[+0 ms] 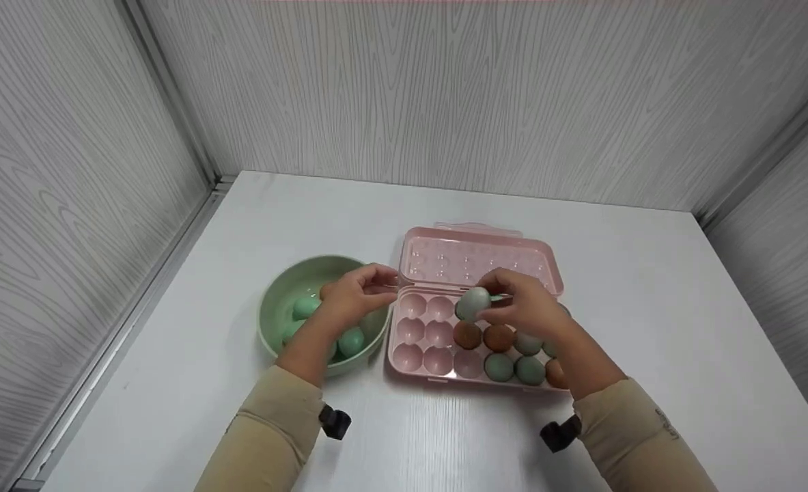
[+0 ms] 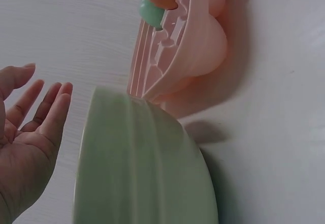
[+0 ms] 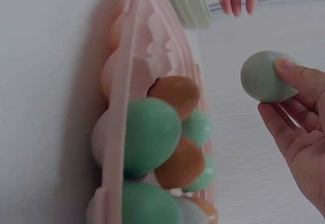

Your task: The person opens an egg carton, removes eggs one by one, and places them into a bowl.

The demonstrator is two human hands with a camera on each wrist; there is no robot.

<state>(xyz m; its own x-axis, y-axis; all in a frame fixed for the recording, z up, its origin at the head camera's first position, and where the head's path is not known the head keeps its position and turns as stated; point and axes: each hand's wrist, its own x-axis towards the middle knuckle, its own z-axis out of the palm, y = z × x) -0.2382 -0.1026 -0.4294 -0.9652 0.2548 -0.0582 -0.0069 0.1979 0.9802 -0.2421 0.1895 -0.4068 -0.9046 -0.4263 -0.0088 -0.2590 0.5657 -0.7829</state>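
Observation:
Between thumb and fingertips, my right hand [image 1: 523, 301] pinches a pale green egg [image 1: 474, 304], raised over the pink egg tray [image 1: 438, 372]. The right wrist view shows the same egg [image 3: 266, 76] apart from the tray. My left hand [image 1: 356, 294] hovers over the right part of the green bowl [image 1: 267, 328], fingers relaxed and holding nothing; in the left wrist view its palm [image 2: 25, 153] faces up beside the bowl wall. Green eggs [image 1: 351, 342] and a brown one lie in the bowl, partly hidden by the left forearm. Brown eggs [image 1: 467, 335] and green ones sit in the tray's right cups.
The tray's pink lid [image 1: 475, 260] lies folded back behind it. Bowl and tray stand side by side on a white table [image 1: 192, 328]. Wood-grain panels [image 1: 404, 96] enclose the back and sides.

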